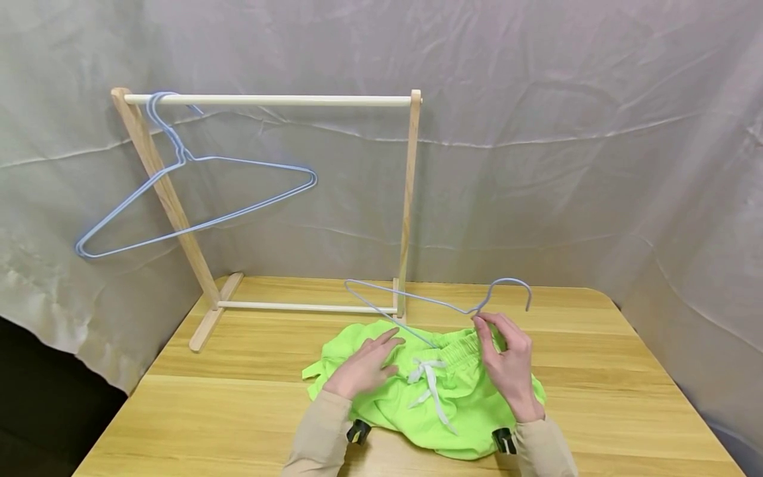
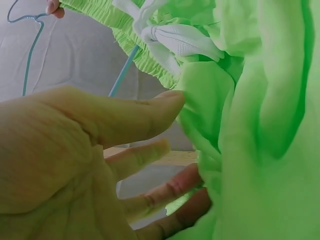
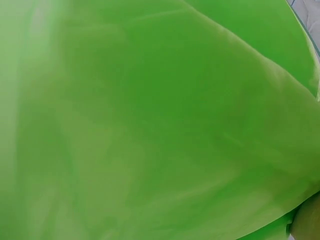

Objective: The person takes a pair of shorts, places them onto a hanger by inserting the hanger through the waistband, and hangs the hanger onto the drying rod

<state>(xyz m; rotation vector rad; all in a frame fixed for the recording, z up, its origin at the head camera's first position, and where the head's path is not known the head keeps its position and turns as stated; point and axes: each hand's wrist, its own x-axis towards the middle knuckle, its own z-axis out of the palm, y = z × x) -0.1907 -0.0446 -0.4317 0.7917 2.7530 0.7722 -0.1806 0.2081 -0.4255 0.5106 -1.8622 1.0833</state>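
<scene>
Only overhead: hanger (image 1: 441,301), rack (image 1: 268,101).

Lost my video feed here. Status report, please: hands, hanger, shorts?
Left hand flat on green shorts. Right hand pinching hanger neck, one arm inside waistband. Rack behind, second hanger on it.

a light wooden table (image 1: 250,411) carries a wooden rack (image 1: 408,199) standing at its back edge. green shorts (image 1: 471,404) lie crumpled in front of the rack's right post, nearer the table's front edge.
</scene>
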